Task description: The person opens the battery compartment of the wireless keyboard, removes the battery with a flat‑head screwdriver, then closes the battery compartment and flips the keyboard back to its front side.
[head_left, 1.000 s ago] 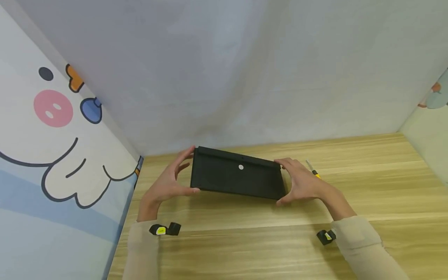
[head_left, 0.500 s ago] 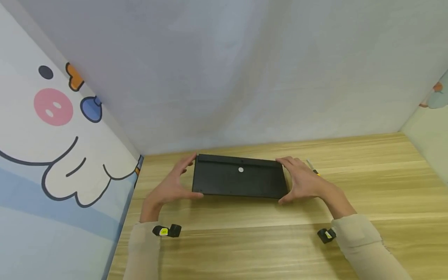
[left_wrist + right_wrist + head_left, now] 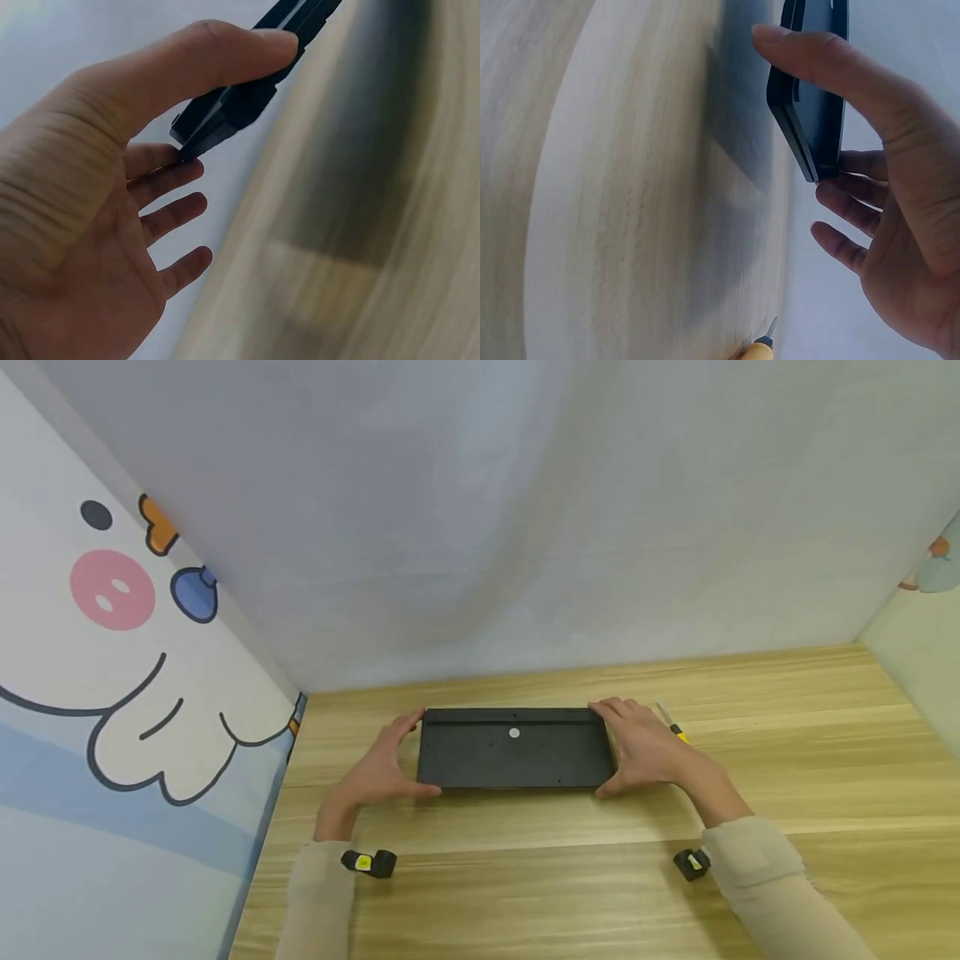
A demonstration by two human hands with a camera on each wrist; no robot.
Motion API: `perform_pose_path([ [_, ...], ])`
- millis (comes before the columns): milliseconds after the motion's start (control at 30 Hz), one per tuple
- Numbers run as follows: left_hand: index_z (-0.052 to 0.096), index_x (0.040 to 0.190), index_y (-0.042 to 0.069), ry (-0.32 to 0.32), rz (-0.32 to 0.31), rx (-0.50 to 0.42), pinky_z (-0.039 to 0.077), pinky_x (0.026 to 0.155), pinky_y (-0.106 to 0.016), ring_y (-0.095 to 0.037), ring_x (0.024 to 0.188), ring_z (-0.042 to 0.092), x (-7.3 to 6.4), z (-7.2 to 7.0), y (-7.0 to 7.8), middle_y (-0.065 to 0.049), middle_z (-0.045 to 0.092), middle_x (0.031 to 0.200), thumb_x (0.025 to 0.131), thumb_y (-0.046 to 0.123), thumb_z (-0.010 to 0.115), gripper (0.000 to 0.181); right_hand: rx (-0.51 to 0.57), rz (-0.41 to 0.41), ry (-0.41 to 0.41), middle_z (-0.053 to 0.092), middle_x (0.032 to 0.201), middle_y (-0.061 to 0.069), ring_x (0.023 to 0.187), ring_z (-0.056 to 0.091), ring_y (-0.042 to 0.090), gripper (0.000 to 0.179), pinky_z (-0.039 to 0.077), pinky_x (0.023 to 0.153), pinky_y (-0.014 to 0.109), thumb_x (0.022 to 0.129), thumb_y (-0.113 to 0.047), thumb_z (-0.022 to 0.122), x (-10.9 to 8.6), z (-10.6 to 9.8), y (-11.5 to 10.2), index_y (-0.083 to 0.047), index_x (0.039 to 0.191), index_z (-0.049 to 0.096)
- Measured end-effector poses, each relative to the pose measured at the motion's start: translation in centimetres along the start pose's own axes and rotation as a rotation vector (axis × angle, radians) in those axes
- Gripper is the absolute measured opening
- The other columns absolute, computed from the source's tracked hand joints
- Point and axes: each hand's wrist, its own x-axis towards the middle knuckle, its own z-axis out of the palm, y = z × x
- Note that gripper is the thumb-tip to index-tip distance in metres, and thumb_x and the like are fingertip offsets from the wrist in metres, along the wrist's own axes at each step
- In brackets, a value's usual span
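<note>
A black keyboard (image 3: 465, 760) is held with its underside up, showing a round white sticker (image 3: 514, 733), small screw holes and a raised strip along the far side. My left hand (image 3: 377, 774) grips its left end, the thumb at the near edge and fingertips at the far corner. At the opposite end my right hand (image 3: 647, 748) pinches it the same way. In the left wrist view the keyboard (image 3: 229, 112) hangs over the table with a shadow below. The right wrist view shows its end (image 3: 802, 127) between thumb and fingers.
A screwdriver (image 3: 678, 732) with a yellow and black handle lies on the wooden table (image 3: 525, 893), just right of my right hand. A pale wall (image 3: 525, 527) rises behind the table, and a cartoon-printed panel (image 3: 150, 710) stands at the left.
The keyboard has come down and levelled, its tilted left end now even with the right. My left hand has shifted slightly right and nearer with it; both hands keep their grip.
</note>
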Motion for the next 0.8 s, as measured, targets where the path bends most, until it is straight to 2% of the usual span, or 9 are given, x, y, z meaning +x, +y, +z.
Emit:
perform_pose_path([
  [200,0.016,0.165,0.016,-0.003,-0.026,0.034,0.027,0.119,-0.072,-0.045,0.156,0.016,0.5,0.6,-0.9,-0.017,0.016,0.171,0.073,0.034,0.093,0.122,-0.046,0.011,-0.025,0.047,0.151,0.018,0.133,0.050,0.041,0.129,0.043,0.110,0.059,0.054,-0.058,0.095,0.4,-0.1,-0.2,0.000,0.154,0.037],
  [333,0.016,0.165,0.016,-0.018,-0.061,0.023,0.027,0.121,-0.069,-0.044,0.156,0.019,0.7,1.1,-1.4,-0.014,0.018,0.171,0.073,0.033,0.093,0.121,-0.060,0.028,-0.050,0.046,0.153,0.018,0.135,0.048,0.040,0.130,0.043,0.110,0.059,0.055,-0.059,0.094,0.7,0.0,-0.2,-0.001,0.156,0.036],
  [467,0.016,0.166,0.020,-0.033,-0.096,0.023,0.025,0.122,-0.069,-0.043,0.158,0.013,0.8,1.5,-1.9,-0.013,0.016,0.171,0.074,0.035,0.093,0.121,-0.072,0.042,-0.070,0.045,0.154,0.016,0.137,0.046,0.039,0.130,0.042,0.110,0.059,0.056,-0.060,0.094,0.9,0.3,-0.2,-0.002,0.157,0.036],
  [600,0.018,0.165,0.019,-0.025,-0.103,0.078,0.024,0.122,-0.070,-0.044,0.159,0.012,1.0,2.0,-2.2,-0.014,0.017,0.172,0.072,0.038,0.093,0.121,-0.083,0.043,-0.069,0.046,0.153,0.017,0.136,0.046,0.039,0.130,0.042,0.109,0.059,0.055,-0.060,0.095,1.0,0.4,-0.3,-0.002,0.156,0.037],
  [800,0.020,0.165,0.016,0.001,-0.109,0.165,0.026,0.122,-0.067,-0.042,0.158,0.017,1.4,2.5,-2.4,-0.013,0.022,0.171,0.070,0.039,0.093,0.123,-0.102,0.036,-0.054,0.047,0.152,0.017,0.134,0.047,0.039,0.128,0.042,0.108,0.059,0.054,-0.057,0.096,1.1,0.4,-0.4,-0.001,0.155,0.038],
])
